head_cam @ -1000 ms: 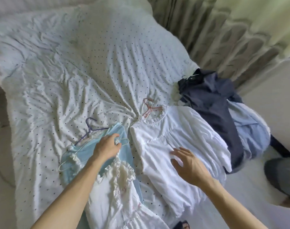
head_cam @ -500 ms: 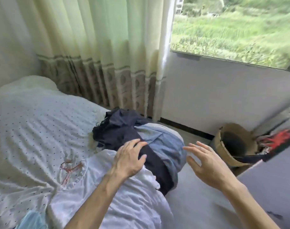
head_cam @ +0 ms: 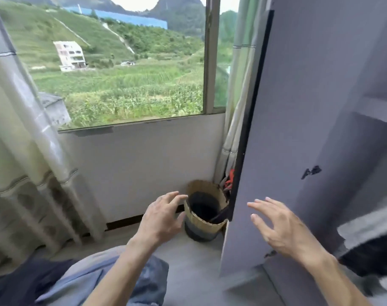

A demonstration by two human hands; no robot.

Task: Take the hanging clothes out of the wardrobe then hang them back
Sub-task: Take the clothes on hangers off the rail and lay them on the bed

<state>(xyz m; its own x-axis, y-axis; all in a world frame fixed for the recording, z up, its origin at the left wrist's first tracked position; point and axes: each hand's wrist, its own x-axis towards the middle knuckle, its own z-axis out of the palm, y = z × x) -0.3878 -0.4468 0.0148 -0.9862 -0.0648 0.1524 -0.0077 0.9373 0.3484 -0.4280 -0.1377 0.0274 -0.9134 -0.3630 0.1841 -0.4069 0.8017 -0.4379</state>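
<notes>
Swung rightward, left hand [head_cam: 163,217] and right hand [head_cam: 283,228] now hover by the tall grey wardrobe door [head_cam: 298,107], fingers [head_cam: 259,206] spread and empty, heaped navy and pale-blue clothes [head_cam: 121,274] below the left fingers; the reach inside should clear that door's edge.

One basket [head_cam: 201,222], perhaps two garments [head_cam: 77,277]

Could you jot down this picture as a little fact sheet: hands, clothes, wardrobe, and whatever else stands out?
Left hand: open, empty
Right hand: open, empty, in front of the grey wardrobe door
Clothes: blue garment and dark garment lying at lower left, not hung
Basket: woven, on the floor below the window
</notes>
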